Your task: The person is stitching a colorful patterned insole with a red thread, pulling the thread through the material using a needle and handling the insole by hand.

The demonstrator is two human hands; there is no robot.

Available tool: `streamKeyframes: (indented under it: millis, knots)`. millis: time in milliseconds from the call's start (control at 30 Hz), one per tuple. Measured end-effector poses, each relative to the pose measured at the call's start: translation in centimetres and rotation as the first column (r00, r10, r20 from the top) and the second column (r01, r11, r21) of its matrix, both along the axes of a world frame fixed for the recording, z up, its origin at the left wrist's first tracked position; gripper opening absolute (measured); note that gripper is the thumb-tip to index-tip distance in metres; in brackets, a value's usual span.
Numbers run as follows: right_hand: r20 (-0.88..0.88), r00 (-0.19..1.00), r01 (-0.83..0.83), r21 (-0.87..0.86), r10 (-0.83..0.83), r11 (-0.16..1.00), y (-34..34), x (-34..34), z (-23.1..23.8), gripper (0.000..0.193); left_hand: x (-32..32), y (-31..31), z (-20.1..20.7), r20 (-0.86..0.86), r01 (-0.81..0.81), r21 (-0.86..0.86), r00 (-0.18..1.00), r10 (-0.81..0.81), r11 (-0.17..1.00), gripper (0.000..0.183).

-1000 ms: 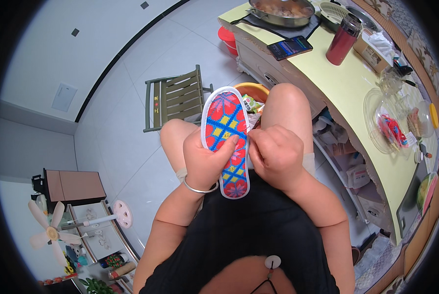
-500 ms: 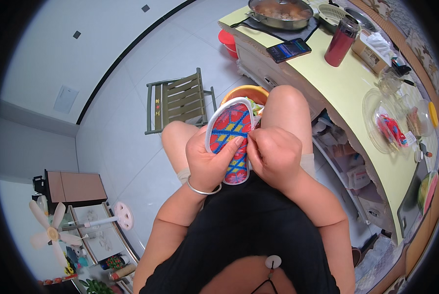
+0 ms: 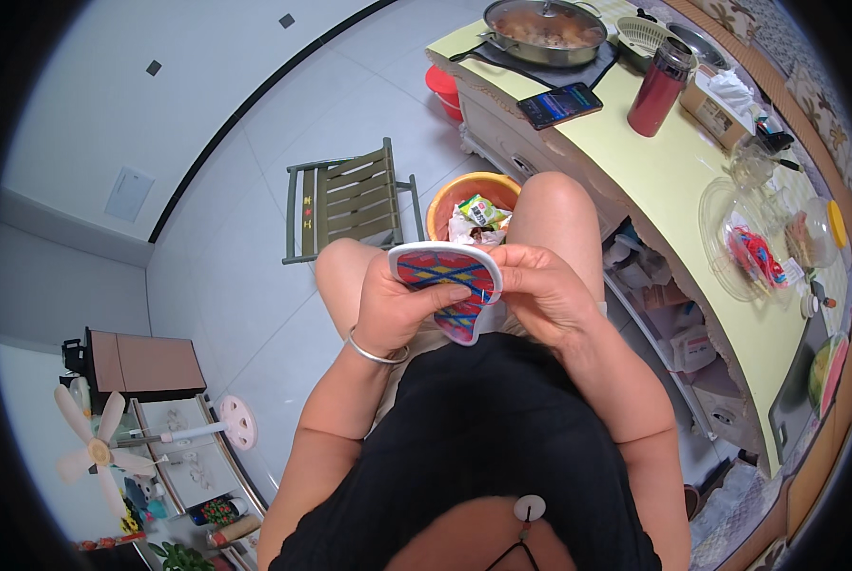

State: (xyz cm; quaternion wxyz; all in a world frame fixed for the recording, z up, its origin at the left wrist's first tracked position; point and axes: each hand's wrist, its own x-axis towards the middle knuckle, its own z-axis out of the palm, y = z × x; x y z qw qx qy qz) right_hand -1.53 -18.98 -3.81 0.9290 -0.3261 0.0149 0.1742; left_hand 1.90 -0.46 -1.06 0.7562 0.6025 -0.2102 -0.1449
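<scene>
An embroidered insole (image 3: 435, 271), red with blue and yellow patterning and a white rim, is tilted above my lap. My left hand (image 3: 396, 300) grips its left side, thumb lying across the patterned face and fingers behind. At the right edge my right hand (image 3: 540, 287) is closed in a pinch, thumb and forefinger against the insole. A thin pale sliver stands beside the right thumb, perhaps a needle; it is too small to be sure. The right hand's other fingers are partly hidden behind the insole.
Beyond my knees stands an orange bin (image 3: 437, 211) with wrappers in it, beside a folding stool (image 3: 350, 202). On the right, a yellow-topped table (image 3: 678, 205) carries a lidded pan (image 3: 547, 36), a phone (image 3: 559, 105), a red flask (image 3: 656, 93) and a clear tray (image 3: 716, 228) of red thread.
The insole has tipped from nearly upright to a flatter, curled pose, uncovering the bin behind. My right hand has turned from a fist into a pinch at the rim.
</scene>
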Motion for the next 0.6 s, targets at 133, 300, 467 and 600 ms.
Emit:
streamKeyframes:
  millis: [133,300,467,600]
  knots:
    - [-0.047,0.939,0.334,-0.122,-0.341,0.935,-1.4,2.6,-2.4,0.014,0.0,0.0,-0.5,0.083,0.118,-0.056,0.99,-0.113,0.991,0.03]
    - [-0.269,0.715,0.693,0.153,-0.645,0.704,-6.0,1.6,1.7,0.013,1.1,1.4,-0.3,-0.199,0.023,-0.274,0.977,-0.08,0.962,0.035]
    - [-0.026,0.518,0.819,0.304,-0.855,0.487,-28.5,-2.4,-7.5,0.008,3.5,8.4,-2.2,-0.307,-0.249,-0.406,0.943,0.126,0.879,0.034]
    - [-0.011,0.163,0.969,0.193,-0.987,0.157,-38.9,-9.0,-9.7,0.004,5.0,10.7,-3.9,-0.324,-0.415,-0.325,0.893,0.313,0.85,0.016]
